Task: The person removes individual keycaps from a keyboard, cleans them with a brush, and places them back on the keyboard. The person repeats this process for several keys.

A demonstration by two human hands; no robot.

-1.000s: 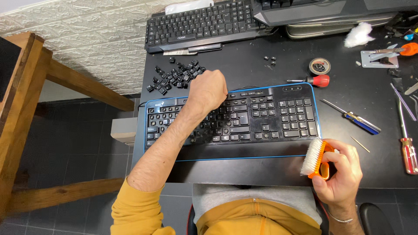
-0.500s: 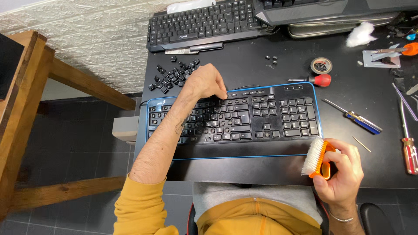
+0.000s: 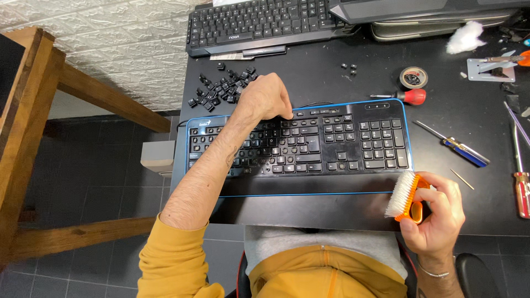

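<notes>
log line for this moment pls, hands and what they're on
left hand: fingertips on top rows of blue-edged keyboard | right hand: holds orange brush | loose keycaps behind keyboard

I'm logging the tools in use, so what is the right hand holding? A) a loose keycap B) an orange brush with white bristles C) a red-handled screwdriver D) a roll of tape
B: the right hand grips an orange brush with white bristles, off the blue-edged keyboard's corner.

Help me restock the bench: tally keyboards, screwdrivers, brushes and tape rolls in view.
Keyboards: 2, blue-edged keyboard, black keyboard
Screwdrivers: 3, red stubby, blue-handled, red-handled
Brushes: 1, orange brush
Tape rolls: 1, tape roll
Total: 7
</notes>
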